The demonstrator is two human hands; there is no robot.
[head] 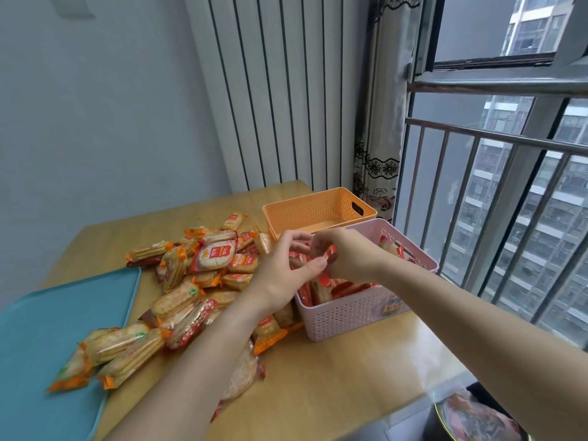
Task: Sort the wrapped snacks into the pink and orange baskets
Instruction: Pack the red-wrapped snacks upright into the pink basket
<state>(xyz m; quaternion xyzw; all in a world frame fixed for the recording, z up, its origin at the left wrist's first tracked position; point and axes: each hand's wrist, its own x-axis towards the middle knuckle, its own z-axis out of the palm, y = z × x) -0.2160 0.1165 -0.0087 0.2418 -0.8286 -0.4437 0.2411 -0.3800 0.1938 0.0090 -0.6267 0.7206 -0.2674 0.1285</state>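
Both hands met over the pink basket (356,316), pinching a red-wrapped snack (329,251).

The left hand (283,268) and right hand (346,256) gripped it by its crinkly foil, likely to lower it in; glossy packets (191,281) heaped on the worktop (350,377), the perforated orange basket (318,211) looked empty.

my table (334,377): wood | on it: snack pile (191,281) mid-left | teal tray (47,329) left edge | pink basket (359,313) right | orange basket (318,210) just behind pink

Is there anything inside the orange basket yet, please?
No, the orange basket shows only its bare floor, while the pink basket already holds red snacks.
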